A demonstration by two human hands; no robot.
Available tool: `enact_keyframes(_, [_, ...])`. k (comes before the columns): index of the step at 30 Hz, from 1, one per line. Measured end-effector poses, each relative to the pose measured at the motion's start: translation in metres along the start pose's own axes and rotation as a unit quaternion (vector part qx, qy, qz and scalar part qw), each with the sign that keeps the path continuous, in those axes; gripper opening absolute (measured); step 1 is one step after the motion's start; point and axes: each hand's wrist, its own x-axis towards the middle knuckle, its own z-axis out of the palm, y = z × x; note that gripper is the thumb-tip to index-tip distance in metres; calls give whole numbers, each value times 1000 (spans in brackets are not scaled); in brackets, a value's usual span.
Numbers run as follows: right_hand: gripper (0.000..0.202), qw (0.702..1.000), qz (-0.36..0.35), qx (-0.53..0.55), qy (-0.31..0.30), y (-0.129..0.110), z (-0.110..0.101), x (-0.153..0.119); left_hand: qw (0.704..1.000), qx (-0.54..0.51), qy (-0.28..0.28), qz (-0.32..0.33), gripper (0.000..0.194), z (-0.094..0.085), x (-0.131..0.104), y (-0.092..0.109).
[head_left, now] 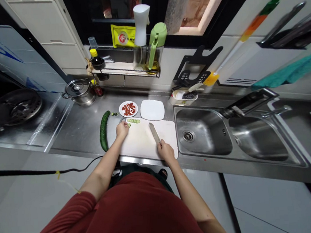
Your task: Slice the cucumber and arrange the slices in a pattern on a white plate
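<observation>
My right hand (165, 150) is wrapped round the handle of a kitchen knife (154, 132), whose blade points away over the white cutting board (144, 143). At the board's left end my left hand (122, 130) has its fingers closed; a small greyish edge shows at the fingertips, too small to name. Beside those fingers is a row of cucumber slices (134, 121) along the board's far edge. A long, whole-looking cucumber (104, 130) lies on the steel counter left of my left hand, with small cucumber end pieces (114, 114) beyond it.
Behind the board are a white plate of chopped red pieces (128, 109) and a bare white square plate (152, 110). A double sink (203, 130) adjoins on the right. A lidded pot (80, 92) stands back left, below a rack (129, 70) with bottles.
</observation>
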Motion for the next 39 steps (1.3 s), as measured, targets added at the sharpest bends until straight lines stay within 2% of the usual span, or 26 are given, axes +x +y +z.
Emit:
enact_keyframes(4, [34, 1000, -1, 8, -12, -1, -2, 2, 998, 7, 12, 54, 26, 3, -2, 14])
enact_keyframes(9, [32, 1000, -2, 6, -10, 0, -1, 4, 990, 31, -39, 134, 30, 10, 2, 40])
enact_keyframes(15, [33, 1000, 1, 7, -11, 0, -1, 4, 980, 103, -94, 145, 34, 16, 11, 56])
enact_keyframes(20, [33, 1000, -3, 3, -8, -1, 0, 3, 975, 117, -100, 159, 29, 18, 15, 57])
enact_keyframes(27, [33, 1000, 1, 4, -9, -2, -2, 1, 986, 51, -74, 143, 17, 22, 12, 57])
enact_keyframes(32, [32, 1000, 2, 6, -13, -2, -3, 2, 993, -55, -88, 56, 14, 26, 7, 50])
enact_keyframes(35, [31, 1000, -2, 5, -8, -2, -2, 3, 991, -95, -91, 36, 19, 26, -2, 43])
enact_keyframes(39, [32, 1000, -7, 2, -3, -2, 0, 3, 991, -94, -95, 31, 19, 25, -21, 33])
